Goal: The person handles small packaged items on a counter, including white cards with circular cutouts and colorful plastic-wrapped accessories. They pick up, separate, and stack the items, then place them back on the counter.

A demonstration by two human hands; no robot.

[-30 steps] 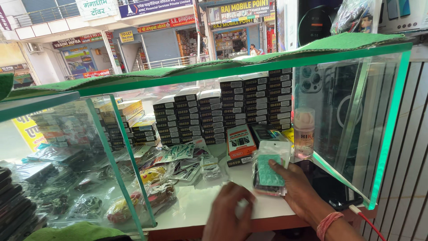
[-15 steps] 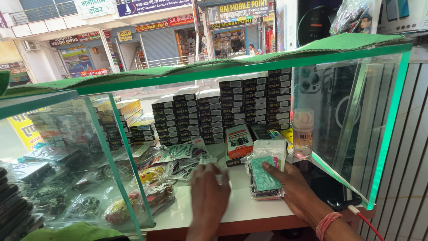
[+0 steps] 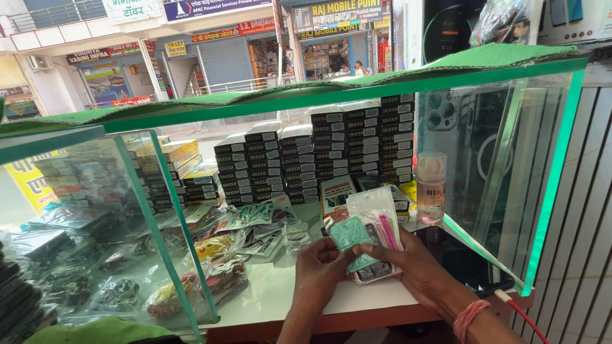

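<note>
Both hands at shelf (image 3: 280, 299) front edge | right hand (image 3: 414, 271) grips packet stack (image 3: 376, 236), long axis upright | left hand (image 3: 322, 267) pinches teal case (image 3: 349, 237), nearer

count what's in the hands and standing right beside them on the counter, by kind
Green phone cover: 1, pinched by the left hand and the right hand.
Clear packets of phone covers: 1 bunch, in the right hand's grip; how many packets cannot be told.
Small plastic bottle: 1, upright on the counter.
Total: 3 kinds.
</note>
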